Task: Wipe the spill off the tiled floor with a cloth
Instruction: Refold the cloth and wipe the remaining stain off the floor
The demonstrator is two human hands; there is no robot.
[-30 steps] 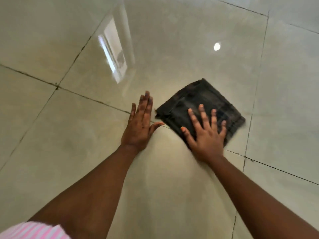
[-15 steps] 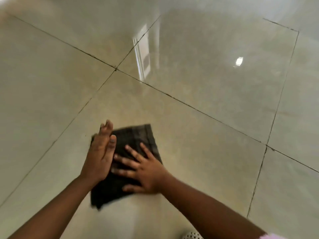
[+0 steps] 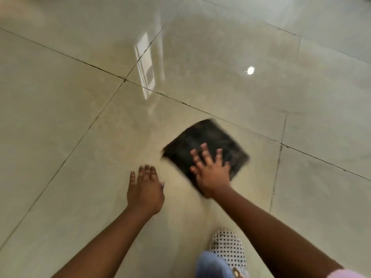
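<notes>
Right hand point(image 3: 210, 173) lies flat, palm down, fingers spread wide, pressing the dark cloth point(image 3: 206, 141); its edges blur. Left hand point(image 3: 145, 190) sits just left of the cloth, off it, palm down, fingers together. Both forearms reach forward, bare.

We see the cloth point(image 3: 204, 146) lying flat on the tiled floor point(image 3: 60, 117), with our right hand point(image 3: 210, 173) spread on its near edge. Our left hand point(image 3: 144, 189) rests on the floor just left of the cloth, apart from it. A slipper point(image 3: 228, 247) sits nearer us, below the right hand.
</notes>
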